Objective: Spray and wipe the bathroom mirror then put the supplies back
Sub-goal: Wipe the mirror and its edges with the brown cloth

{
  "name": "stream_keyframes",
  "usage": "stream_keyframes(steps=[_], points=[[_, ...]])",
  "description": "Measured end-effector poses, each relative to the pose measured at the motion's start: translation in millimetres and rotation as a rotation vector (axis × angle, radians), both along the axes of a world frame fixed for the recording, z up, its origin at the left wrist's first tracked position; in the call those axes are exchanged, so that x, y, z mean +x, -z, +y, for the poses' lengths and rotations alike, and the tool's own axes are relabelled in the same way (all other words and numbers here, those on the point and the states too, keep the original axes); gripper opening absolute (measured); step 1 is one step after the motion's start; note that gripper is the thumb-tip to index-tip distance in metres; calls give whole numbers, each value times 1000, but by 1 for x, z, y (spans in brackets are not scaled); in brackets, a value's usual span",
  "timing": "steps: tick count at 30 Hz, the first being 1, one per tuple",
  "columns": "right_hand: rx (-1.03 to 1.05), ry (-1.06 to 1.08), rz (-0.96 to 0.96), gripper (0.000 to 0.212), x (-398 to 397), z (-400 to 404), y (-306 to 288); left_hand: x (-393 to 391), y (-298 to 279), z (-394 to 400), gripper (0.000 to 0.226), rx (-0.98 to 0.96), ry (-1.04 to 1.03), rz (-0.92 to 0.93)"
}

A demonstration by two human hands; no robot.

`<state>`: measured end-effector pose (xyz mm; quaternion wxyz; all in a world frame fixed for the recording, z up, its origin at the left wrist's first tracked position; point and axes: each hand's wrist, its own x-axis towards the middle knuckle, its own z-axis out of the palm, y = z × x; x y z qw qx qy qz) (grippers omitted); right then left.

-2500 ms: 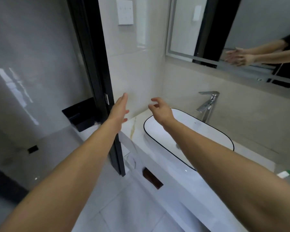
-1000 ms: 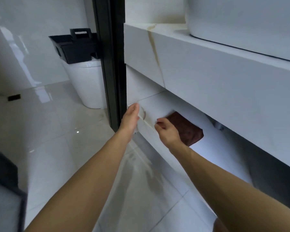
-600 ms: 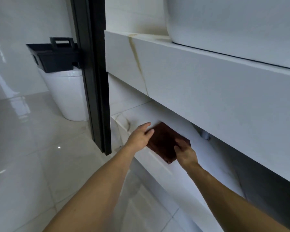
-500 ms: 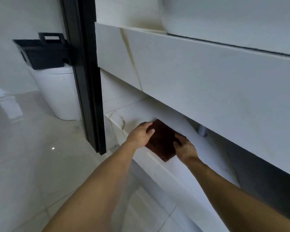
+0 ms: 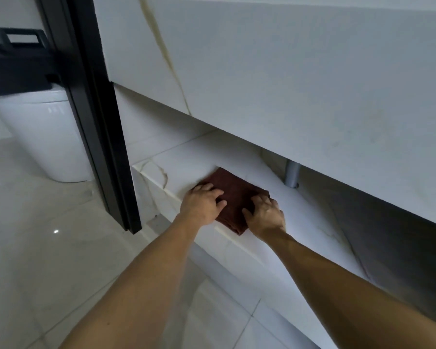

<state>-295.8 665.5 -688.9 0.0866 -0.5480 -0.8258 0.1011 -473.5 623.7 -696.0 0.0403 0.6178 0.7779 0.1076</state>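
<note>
your left hand (image 5: 203, 206) and right hand (image 5: 264, 215) both sit on the folded brown cloth (image 5: 233, 195), fingers curled onto its near edges, gripping it from each side. the cloth lies flat at the front lip of the lower shelf (image 5: 176, 159), long axis running near-right to far-left. behind it stands a grey pipe (image 5: 292, 176), under the vanity front (image 5: 287, 79).

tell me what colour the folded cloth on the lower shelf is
Dark reddish brown; the folded cloth shows in the head view, the only one.

Shelf (image 5: 312, 222) open in front; counter slab (image 5: 287, 84) overhangs, pipe (image 5: 293, 176) behind.
</note>
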Motion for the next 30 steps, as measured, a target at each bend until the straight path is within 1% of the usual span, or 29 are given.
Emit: stream_keyframes(steps=[5,7,10,11,13,15,17,19,21,24,27,30], points=[[25,7,-14,53,2,-12,-1,4,-7,-5,38,33,-41,60],[50,-1,-26,51,6,-16,0,8,-15,-4,36,69,-54,116],[126,7,-56,39,8,-16,-2,13,-28,1,26,80,-73,178],[143,16,-65,36,7,-14,-3,13,-31,5,26,76,-62,203],[157,36,-68,35,3,-9,-5,15,-36,15,45,54,-14,254],[140,35,-91,43,0,-4,-7,18,-41,26,62,6,40,315],[110,26,-135,53,-2,4,-10,24,-43,34,68,-50,75,393],[62,19,-190,54,-2,11,-16,27,-44,38,69,-117,84,424],[38,-1,-264,54,-2,17,-21,27,-43,40,63,-182,71,396],[45,-22,-299,52,-1,18,-27,25,-46,38,43,-245,48,349],[106,-40,-260,43,-1,14,-29,26,-46,26,31,-171,45,305],[209,-64,-236,27,-1,2,-28,30,-40,6,27,-3,-7,250]])
